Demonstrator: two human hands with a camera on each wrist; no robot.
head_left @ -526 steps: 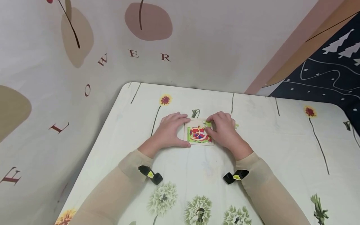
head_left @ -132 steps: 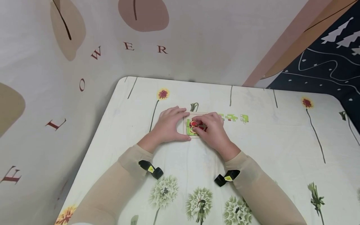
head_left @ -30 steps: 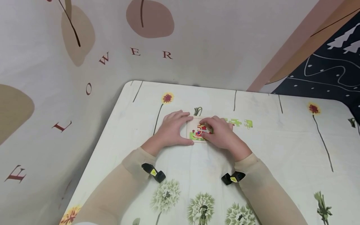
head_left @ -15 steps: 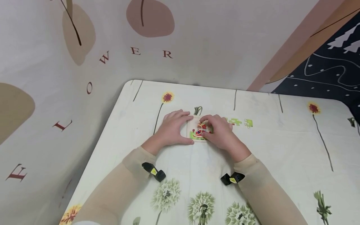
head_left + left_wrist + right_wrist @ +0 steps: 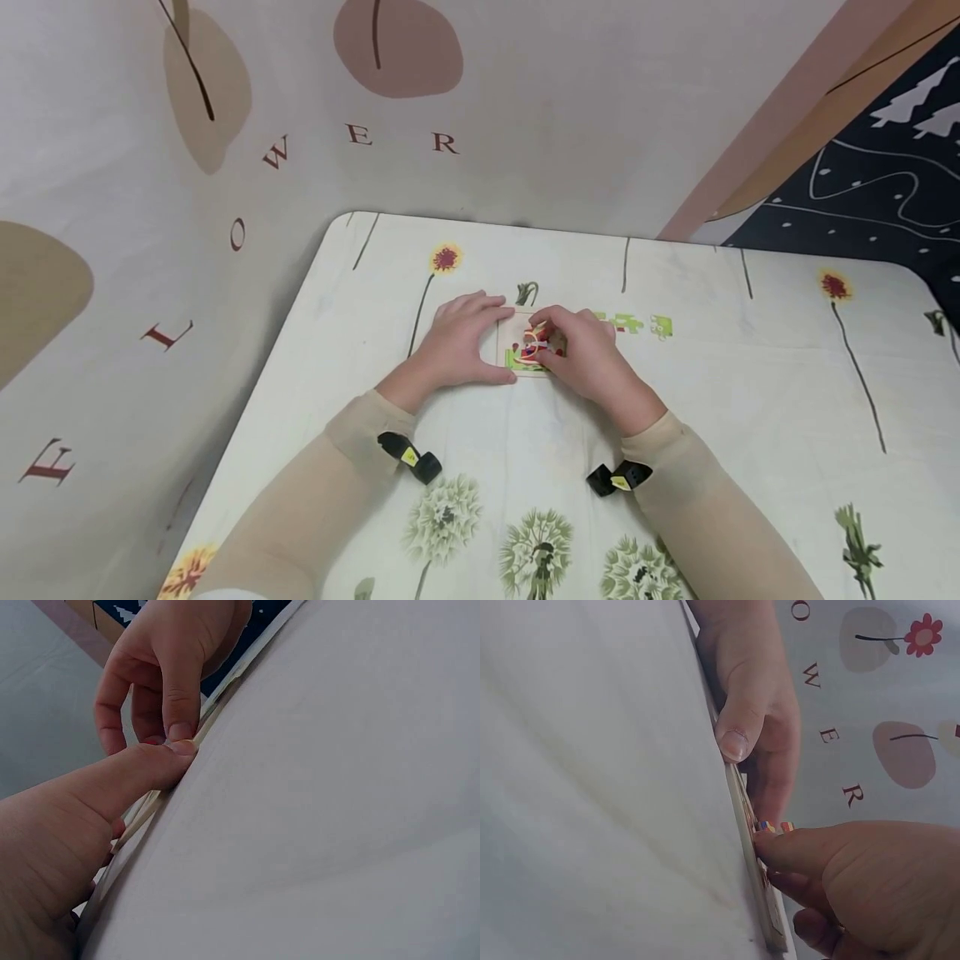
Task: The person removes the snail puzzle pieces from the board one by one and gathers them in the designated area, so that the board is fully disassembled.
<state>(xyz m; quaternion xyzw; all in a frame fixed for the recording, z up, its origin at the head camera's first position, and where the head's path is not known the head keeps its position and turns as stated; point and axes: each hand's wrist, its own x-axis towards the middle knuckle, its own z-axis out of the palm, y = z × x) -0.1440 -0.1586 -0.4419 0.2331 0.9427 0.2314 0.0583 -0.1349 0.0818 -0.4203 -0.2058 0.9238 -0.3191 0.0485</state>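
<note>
A small square wooden jigsaw board lies on the table in the head view, some of its bare base showing. My left hand grips its left side, thumb at the near edge and index finger at the far edge. With thumb and fingers, my right hand pinches a red jigsaw piece over the middle of the board. In the right wrist view a colourful bit of the piece sticks up beyond the right thumb. Green and multicoloured pieces stay along the board's near side. The right hand hides the board's right part.
To the right of the board, green jigsaw pieces lie in a row, ending with another green piece; the right hand partly covers the row. A flower-printed cloth covers the table, and a printed curtain hangs behind it.
Since the oldest frame, green pieces have left the board's far side and now lie to its right. Over the last second the right hand has tilted the red piece slightly; the left hand keeps its place.
</note>
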